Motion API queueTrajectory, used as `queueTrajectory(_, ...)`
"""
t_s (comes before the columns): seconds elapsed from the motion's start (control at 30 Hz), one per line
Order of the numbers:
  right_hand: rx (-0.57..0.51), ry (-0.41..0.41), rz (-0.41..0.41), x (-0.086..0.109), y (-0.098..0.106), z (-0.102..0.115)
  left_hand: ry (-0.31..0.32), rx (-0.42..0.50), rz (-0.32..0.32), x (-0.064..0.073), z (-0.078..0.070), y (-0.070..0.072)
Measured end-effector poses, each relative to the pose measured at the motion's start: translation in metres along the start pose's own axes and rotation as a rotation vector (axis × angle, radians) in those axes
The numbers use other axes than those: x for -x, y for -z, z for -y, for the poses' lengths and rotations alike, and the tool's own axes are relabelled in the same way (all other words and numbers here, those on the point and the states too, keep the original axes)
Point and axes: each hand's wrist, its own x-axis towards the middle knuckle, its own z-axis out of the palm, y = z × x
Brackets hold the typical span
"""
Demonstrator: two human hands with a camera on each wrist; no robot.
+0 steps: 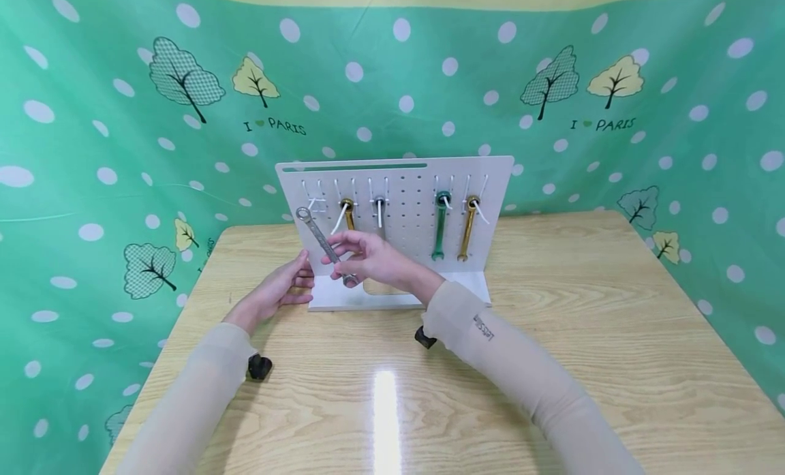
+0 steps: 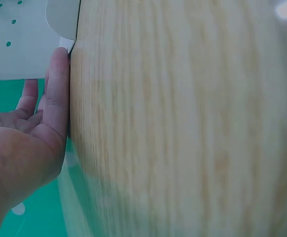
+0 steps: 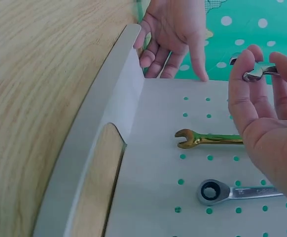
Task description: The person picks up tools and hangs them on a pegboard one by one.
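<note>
My right hand point(image 1: 377, 260) pinches a silver combination wrench point(image 1: 320, 239) between thumb and fingers, in front of the white pegboard stand point(image 1: 412, 247). The wrench tilts, its ring end up and left near the leftmost white hook point(image 1: 314, 202); whether they touch I cannot tell. At the stand's left edge my left hand point(image 1: 279, 287) touches the board and base with loosely extended fingers, as the left wrist view also shows. On other hooks hang a gold wrench point(image 1: 349, 217), partly hidden by my right hand, a silver wrench point(image 3: 217, 191), a green wrench point(image 1: 440, 231) and another gold wrench point(image 1: 469, 231).
The stand's white base point(image 1: 334, 299) rests on a wood-grain table point(image 1: 582, 325). A green dotted curtain point(image 1: 405, 66) hangs behind and beside the table. Black wrist camera mounts point(image 1: 260, 367) sit under both forearms.
</note>
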Motion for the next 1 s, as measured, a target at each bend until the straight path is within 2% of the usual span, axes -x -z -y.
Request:
queueTrajectory(0.37, -0.099, -0.116, -0.100, -0.007, 0.000, -0.008, 0.011, 0.006, -0.002, -0.002, 0.002, 0.001)
queueTrajectory(0.6, -0.203, -0.167, -0.183, -0.012, -0.003, -0.008, 0.012, 0.008, 0.007, -0.004, 0.002, 0.003)
queueTrajectory(0.83, -0.255, -0.240, -0.260, -0.021, -0.011, -0.008, 0.007, 0.004, -0.013, 0.000, -0.001, 0.006)
queueTrajectory(1.0, -0.285, -0.299, -0.299, -0.025, -0.016, -0.015, 0.015, 0.001, 0.003, 0.001, -0.001, 0.003)
